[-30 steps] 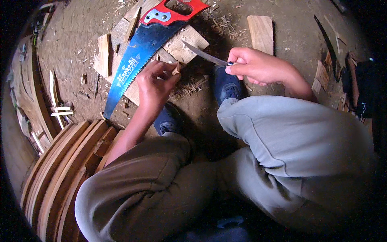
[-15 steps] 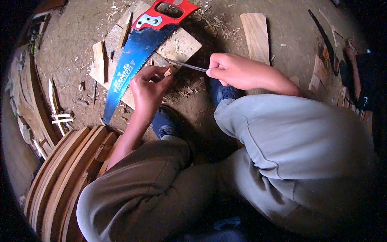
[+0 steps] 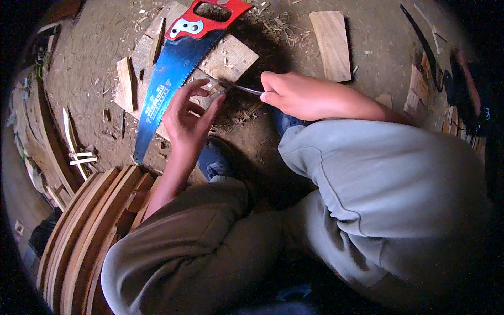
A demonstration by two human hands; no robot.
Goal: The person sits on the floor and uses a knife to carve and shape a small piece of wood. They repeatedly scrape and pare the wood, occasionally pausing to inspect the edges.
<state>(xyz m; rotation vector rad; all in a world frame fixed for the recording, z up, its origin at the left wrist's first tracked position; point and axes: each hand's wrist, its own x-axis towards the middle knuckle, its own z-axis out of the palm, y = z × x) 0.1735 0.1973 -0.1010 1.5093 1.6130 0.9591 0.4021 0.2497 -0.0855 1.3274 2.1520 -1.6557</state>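
My right hand (image 3: 291,95) is closed around a thin metal-bladed tool (image 3: 249,90), whose handle is hidden in the fist. The blade points left, its tip over the wooden board (image 3: 231,60) that lies on the ground. Across from it, my left hand (image 3: 185,116) hovers near the board's lower edge with thumb and fingers apart, and I see nothing between them. Just behind the left hand, a handsaw (image 3: 176,68) with a blue blade and red handle rests across the board.
Wood offcuts (image 3: 126,84) and shavings lie around the board. Another plank (image 3: 332,46) is on the dirt floor at the upper right. Curved wooden slats (image 3: 94,220) stand stacked by my left knee. A dark curved strip (image 3: 422,42) lies far right.
My left hand's fingers have parted, and the small wood chip they pinched is no longer between them. The right hand and blade appear slightly further left in the picture, as does the whole scene.
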